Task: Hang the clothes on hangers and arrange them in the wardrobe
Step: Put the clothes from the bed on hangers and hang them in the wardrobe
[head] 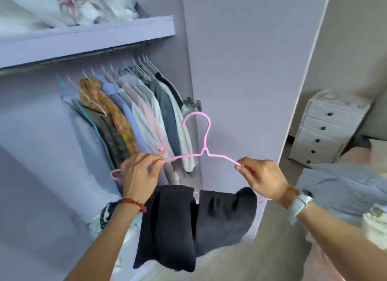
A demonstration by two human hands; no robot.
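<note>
Trousers (pixel 194 224) on hanger (pixel 206 142) — wardrobe (pixel 240 61) behind.

white drawer chest (pixel 326 130) with dark knobs, right of frame | pale wall (pixel 356 40) behind it, upper right | metal door hinge (pixel 193 104), centre | beige floor (pixel 251 259), bottom centre
</note>
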